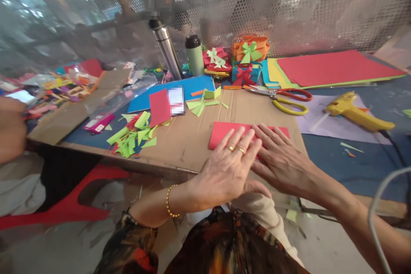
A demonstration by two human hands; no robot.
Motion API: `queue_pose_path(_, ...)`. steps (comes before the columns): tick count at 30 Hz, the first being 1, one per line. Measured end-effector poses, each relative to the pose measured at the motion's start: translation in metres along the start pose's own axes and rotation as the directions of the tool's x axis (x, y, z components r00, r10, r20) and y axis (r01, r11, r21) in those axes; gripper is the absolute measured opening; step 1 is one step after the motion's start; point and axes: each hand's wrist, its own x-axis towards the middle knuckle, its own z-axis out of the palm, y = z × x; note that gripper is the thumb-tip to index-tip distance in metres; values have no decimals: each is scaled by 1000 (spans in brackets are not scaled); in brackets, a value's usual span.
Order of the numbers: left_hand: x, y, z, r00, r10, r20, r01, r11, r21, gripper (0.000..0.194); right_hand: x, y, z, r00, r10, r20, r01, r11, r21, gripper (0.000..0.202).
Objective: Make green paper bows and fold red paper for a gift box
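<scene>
A folded-looking red paper rectangle [220, 132] lies on the cardboard sheet [180, 150] near the table's front edge. My left hand [229, 165], with two rings and a beaded bracelet, rests flat on the paper, fingers stretched out. Beside it my right hand [279, 156] also lies flat on the paper, its fingers spread and touching the left hand's fingertips. Both palms cover much of the paper's lower part. Scissors [276, 93] with red and yellow handles lie behind the hands. To the right, a yellow glue gun [359, 113] rests on a lilac sheet [316, 124].
Green and red paper scraps [131, 137] lie left, near a red card [160, 109] and a blue sheet [144, 96]. Behind stand a steel flask [167, 49], a green bottle [195, 58] and small paper baskets [250, 49]. Large red sheets [340, 68] are back right. A person's arm [11, 130] shows far left.
</scene>
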Motion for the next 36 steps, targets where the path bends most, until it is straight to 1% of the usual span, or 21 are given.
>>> queue_pose_path(2, -1, 12, 10, 999, 44, -19, -46, 995, -88, 115, 0, -1, -1, 1000, 25, 6, -25, 1000, 1, 61)
queue_pose_path(4, -5, 19, 18, 1000, 26, -11, -27, 992, -123, 117, 0, -2, -1, 999, 45, 6, -45, 999, 14, 64)
queue_pose_path(6, -9, 19, 23, 1000, 3, 10, -2, 992, -128, 118, 0, -3, -2, 998, 56, 12, -57, 997, 42, 66)
queue_pose_path(8, -15, 14, 24, 999, 9, 34, -5, 993, -119, 115, 0, -2, -3, 998, 65, 18, -66, 996, 66, 70)
queue_pose_path(11, -24, 1, 21, 998, 34, 51, -29, 995, -99, 106, 1, -1, -5, 997, 63, 34, -65, 995, 76, 76)
queue_pose_path(16, -43, -20, 10, 997, 22, 79, -16, 997, -74, 108, 2, -1, -9, 997, 51, 63, -55, 997, 62, 78)
queue_pose_path(19, -60, -29, 1, 995, -30, 99, 34, 999, -41, 101, 2, -2, -9, 995, 72, 63, -77, 995, 70, 78)
queue_pose_path(22, -70, -32, -8, 989, -110, 103, 107, 994, 31, 92, 2, -2, -8, 994, 84, 70, -90, 992, 89, 80)
queue_pose_path(24, -67, -29, -13, 984, -161, 74, 154, 984, 92, 91, 3, -2, -8, 993, 85, 80, -92, 991, 101, 81)
queue_pose_path(25, -61, -27, -14, 984, -170, 50, 164, 980, 109, 92, 3, -2, -8, 993, 87, 85, -96, 990, 105, 81)
queue_pose_path(27, -43, -21, -11, 991, -133, 7, 131, 987, 93, 97, 4, -2, -10, 991, 95, 96, -106, 988, 112, 81)
queue_pose_path(28, -32, -19, -8, 996, -90, 0, 90, 994, 59, 100, 5, -2, -11, 990, 102, 101, -113, 987, 115, 81)
queue_pose_path(30, -10, -15, 1, 999, -14, 29, 15, 999, -38, 107, 6, -4, -14, 987, 117, 109, -131, 984, 122, 81)
queue_pose_path(32, 5, -13, 10, 996, 17, 85, -7, 993, -120, 114, 9, -6, -16, 985, 128, 119, -143, 981, 129, 82)
queue_pose_path(34, 11, -13, 18, 992, 22, 121, -2, 987, -162, 118, 11, -7, -17, 983, 132, 130, -149, 980, 132, 85)
queue_pose_path(36, 12, -15, 21, 991, 24, 129, -1, 985, -174, 121, 12, -6, -18, 981, 134, 137, -153, 979, 137, 88)
